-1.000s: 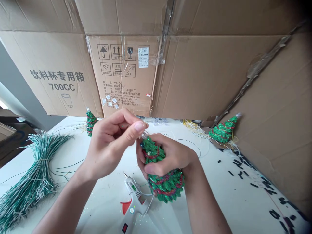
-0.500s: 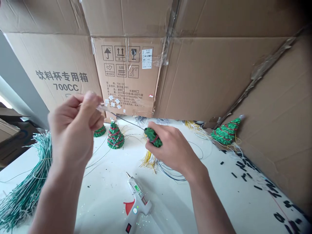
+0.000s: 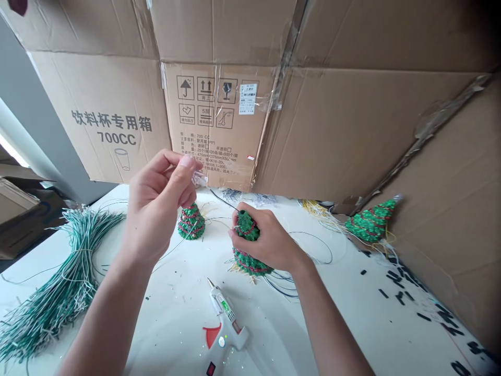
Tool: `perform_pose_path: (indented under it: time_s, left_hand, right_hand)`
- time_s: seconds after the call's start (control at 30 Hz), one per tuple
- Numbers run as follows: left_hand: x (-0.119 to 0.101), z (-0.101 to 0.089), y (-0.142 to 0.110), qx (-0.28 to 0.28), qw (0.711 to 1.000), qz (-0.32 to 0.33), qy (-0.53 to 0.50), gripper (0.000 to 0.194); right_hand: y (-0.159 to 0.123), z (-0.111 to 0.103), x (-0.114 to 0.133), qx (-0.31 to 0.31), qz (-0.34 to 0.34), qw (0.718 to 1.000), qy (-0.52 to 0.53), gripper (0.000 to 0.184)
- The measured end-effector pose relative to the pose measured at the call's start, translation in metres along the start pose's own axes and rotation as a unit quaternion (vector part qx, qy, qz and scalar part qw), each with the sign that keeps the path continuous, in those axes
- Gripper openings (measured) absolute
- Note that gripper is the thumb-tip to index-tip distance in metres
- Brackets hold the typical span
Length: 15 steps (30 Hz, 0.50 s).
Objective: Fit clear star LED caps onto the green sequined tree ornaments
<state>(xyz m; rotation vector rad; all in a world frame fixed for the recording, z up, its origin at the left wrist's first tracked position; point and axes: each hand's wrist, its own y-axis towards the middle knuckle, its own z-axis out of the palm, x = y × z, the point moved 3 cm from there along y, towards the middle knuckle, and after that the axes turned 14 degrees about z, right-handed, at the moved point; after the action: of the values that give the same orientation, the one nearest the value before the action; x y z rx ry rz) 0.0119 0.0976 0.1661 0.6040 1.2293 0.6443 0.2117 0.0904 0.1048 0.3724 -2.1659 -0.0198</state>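
The person's left hand (image 3: 156, 201) is raised above the counter (image 3: 344, 318), its fingers (image 3: 183, 164) closed in a pinch on a small clear tip (image 3: 199, 179). A thin black wire (image 3: 224, 199) runs from that tip down to the top of a glittery green tree (image 3: 246, 224). The right hand (image 3: 266, 243) wraps the tree's upper part with its fingers closed, seemingly to steady the cone just above the counter while the left hand works the wire. The tree's lower skirt shows below that hand, close over a spray of yellow wire ends (image 3: 240, 267).

A smaller tree (image 3: 191, 222) stands just left of the hands, and another (image 3: 370, 222) leans against the cardboard (image 3: 352, 130) at the right. A white glue gun (image 3: 225, 324) lies on the near side, within easy reach, and a bundle of green-and-white wires (image 3: 62, 282) sits to the left.

Compared with half a second ago, the left hand has come in closer to the right, shortening the stretch of wire between them. The tree's lower cone has also come into view, where only a small green top showed from the right fist before.
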Motion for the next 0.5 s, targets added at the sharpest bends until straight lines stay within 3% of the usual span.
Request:
perform_pose_path:
  time_s: [0.27, 0.5]
  left_hand:
    - [0.011, -0.004, 0.0, 0.027, 1.0, 0.004, 0.011, 0.019]
    - [0.014, -0.004, 0.0, 0.086, 0.995, 0.005, 0.041, 0.02]
  right_hand:
    - [0.021, 0.032, -0.027, -0.029, -0.05, 0.989, 0.133, 0.015]
    - [0.03, 0.066, -0.041, -0.166, -0.079, 0.954, 0.236, 0.018]
